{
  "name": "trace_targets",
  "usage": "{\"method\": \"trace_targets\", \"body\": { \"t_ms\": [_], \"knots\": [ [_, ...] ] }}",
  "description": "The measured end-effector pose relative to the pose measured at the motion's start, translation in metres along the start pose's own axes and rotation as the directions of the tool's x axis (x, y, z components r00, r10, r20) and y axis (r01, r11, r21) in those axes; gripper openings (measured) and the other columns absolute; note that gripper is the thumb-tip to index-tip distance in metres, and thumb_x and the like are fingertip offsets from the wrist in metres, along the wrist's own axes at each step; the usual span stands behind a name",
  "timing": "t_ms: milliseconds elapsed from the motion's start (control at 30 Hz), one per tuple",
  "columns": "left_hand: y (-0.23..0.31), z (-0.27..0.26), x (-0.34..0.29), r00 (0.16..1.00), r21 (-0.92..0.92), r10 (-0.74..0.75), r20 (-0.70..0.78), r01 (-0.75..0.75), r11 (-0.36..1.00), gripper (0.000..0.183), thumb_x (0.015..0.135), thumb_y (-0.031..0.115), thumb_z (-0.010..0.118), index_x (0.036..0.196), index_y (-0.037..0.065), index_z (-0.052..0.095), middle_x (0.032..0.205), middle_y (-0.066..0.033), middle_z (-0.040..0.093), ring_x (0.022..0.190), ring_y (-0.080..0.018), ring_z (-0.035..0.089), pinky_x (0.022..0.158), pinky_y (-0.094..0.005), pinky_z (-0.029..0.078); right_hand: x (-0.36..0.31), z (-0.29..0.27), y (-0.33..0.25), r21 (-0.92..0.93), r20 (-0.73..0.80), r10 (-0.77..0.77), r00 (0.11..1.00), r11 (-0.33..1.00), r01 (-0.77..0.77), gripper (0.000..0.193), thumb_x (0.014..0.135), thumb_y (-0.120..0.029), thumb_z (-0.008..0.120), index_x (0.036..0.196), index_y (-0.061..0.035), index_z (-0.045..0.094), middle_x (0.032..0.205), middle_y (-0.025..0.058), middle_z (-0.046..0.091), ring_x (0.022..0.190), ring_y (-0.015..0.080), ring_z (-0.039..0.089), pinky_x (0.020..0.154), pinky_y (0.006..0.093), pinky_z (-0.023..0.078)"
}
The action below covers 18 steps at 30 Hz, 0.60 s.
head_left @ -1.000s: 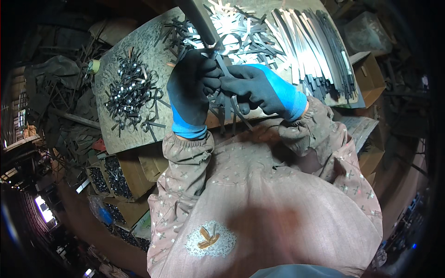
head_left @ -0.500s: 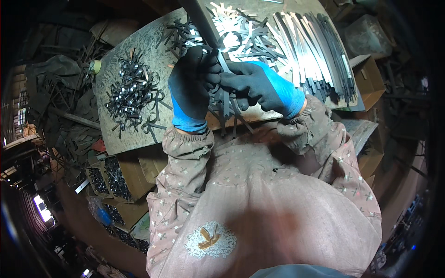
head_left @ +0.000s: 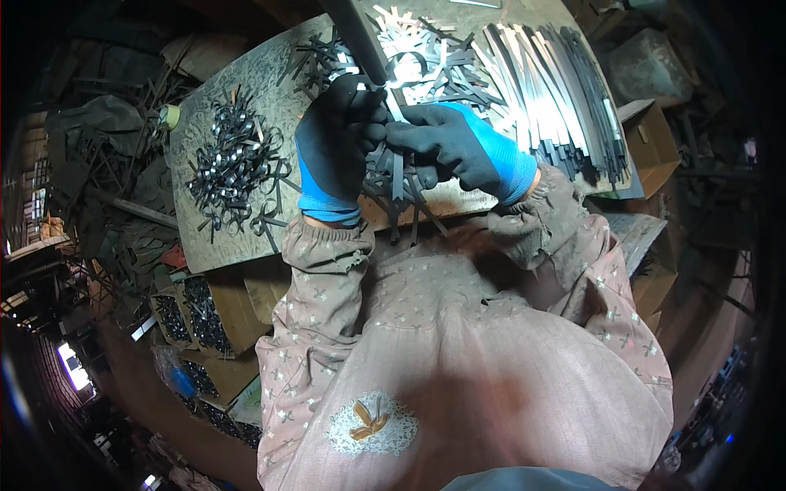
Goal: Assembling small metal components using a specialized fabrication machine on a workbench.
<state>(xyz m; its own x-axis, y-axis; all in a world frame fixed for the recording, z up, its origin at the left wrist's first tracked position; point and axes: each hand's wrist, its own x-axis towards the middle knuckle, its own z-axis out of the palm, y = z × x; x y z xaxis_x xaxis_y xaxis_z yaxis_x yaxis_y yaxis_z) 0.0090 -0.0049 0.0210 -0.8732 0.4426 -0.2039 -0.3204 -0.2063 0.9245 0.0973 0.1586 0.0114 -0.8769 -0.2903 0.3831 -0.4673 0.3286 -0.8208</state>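
Both of my hands wear blue gloves with black coated palms and fingers, and they meet at the table's near edge. My right hand (head_left: 458, 147) is closed, pinching a flat dark strip (head_left: 394, 106) between thumb and fingers. My left hand (head_left: 334, 135) is curled closed on the strip's left side, by its upper part; its fingertips are partly hidden. At its upper end the strip bends into a loop (head_left: 423, 65), beside the lower end of a dark bar (head_left: 358, 37) reaching in from the top. Below my right fingers hangs a notched strip tail (head_left: 398, 182).
On the worn table (head_left: 192, 155) lie a pile of looped strips (head_left: 233, 164) at left, loose flat strips (head_left: 458, 78) behind my hands, and long strips (head_left: 553, 90) in a row at right. A tape roll (head_left: 169, 117) sits at the left edge. Cardboard boxes (head_left: 237, 307) stand below.
My left hand has shifted slightly up and left, its fingers still by the strip. The right hand has moved very slightly up and left. The piles look the same.
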Motion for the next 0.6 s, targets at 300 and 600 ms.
{"method": "trace_targets", "body": {
  "t_ms": [300,600],
  "knots": [
    [-0.002,-0.019,0.009,0.99,0.072,0.074,0.123,-0.084,0.994,0.024,0.089,-0.003,0.057,0.111,0.002,0.064,0.096,-0.0083,0.068,0.067,-0.0134,0.065,0.058,-0.0237,0.051,0.007,-0.001,-0.035,0.559,0.084,0.67,0.737,0.581,-0.592,0.046,0.089,-0.009,0.057,0.134,-0.0042,0.059,0.12,0.0194,0.058,0.102,0.0303,0.062,0.091,0.036,0.05],
    [0.03,0.0,0.001,0.982,0.623,0.03,0.188,-0.143,0.769,0.023,0.1,0.021,0.056,0.107,0.003,0.068,0.071,0.001,0.059,0.054,-0.0039,0.053,0.046,-0.0198,0.039,-0.008,0.002,-0.032,0.516,0.145,0.568,0.81,0.655,-0.552,0.038,0.1,-0.015,0.052,0.137,-0.0038,0.057,0.12,0.0128,0.06,0.09,0.0149,0.06,0.074,0.0245,0.052]
  ]
}}
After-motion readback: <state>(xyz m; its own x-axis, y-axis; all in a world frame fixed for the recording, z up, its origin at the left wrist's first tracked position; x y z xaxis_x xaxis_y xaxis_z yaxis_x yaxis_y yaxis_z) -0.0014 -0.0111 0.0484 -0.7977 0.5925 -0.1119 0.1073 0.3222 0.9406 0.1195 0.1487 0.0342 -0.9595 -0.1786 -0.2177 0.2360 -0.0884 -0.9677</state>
